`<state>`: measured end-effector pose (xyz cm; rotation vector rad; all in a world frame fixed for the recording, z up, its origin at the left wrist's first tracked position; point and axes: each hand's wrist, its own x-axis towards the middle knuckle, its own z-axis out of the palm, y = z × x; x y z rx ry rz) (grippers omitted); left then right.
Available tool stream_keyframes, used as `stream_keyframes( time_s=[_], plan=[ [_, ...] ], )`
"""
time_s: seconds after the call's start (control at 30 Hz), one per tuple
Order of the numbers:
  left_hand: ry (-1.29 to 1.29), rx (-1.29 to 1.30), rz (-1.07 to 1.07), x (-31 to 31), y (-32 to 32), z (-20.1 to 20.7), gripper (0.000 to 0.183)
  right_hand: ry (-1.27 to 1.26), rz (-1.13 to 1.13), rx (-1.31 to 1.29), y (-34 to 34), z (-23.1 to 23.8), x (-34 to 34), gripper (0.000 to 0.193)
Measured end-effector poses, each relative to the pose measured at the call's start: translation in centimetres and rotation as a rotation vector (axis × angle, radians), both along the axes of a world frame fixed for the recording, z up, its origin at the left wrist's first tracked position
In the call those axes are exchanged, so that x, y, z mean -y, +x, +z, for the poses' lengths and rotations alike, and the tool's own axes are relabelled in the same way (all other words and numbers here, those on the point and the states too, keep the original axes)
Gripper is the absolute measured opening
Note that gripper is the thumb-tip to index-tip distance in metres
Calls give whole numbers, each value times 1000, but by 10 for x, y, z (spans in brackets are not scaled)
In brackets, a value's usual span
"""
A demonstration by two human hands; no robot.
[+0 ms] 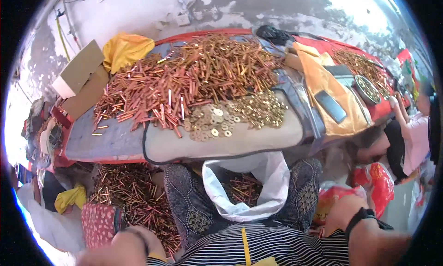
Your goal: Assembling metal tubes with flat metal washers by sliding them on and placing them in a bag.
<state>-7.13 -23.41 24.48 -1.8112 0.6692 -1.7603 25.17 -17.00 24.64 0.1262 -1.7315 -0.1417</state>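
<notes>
My left hand [99, 257] is blurred at the lower left edge, below a heap of copper-coloured pins [134, 197] on the floor; what it holds is not visible. My right hand [340, 211], with a black watch on its wrist, hangs low at the right beside a red bag [376, 183]; its fingers are hidden. Between my knees stands an open white sack [249, 192] with pins inside. On the padded table [258, 137] in front lie a large pile of copper rods [194, 77] and a heap of brass washers [235, 116].
Another person in a pink sleeve [417, 137] works at the table's right end, next to a round tin [367, 88] and more brass parts [357, 63]. A dark phone [330, 105] lies on orange cloth. Cardboard [80, 72] and yellow cloth [124, 49] sit at the back left.
</notes>
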Motion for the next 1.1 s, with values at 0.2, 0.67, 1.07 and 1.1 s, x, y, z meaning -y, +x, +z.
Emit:
stream_keyframes(
  time_s=[0.2, 0.67, 1.07, 1.1],
  plan=[
    [-1672, 591, 745, -169, -76, -161, 45, -377, -276, 66, -41, -64, -83, 8],
    [-1749, 346, 1801, -275, -99, -195, 67, -1264, 150, 82, -110, -199, -208, 18],
    [-1541, 299, 1869, -275, -91, -218, 49, -1148, 125, 62, -93, -200, -217, 21],
    [-1553, 296, 1836, -274, -92, -220, 50, -1149, 130, 57, -93, -202, -217, 21]
  ],
)
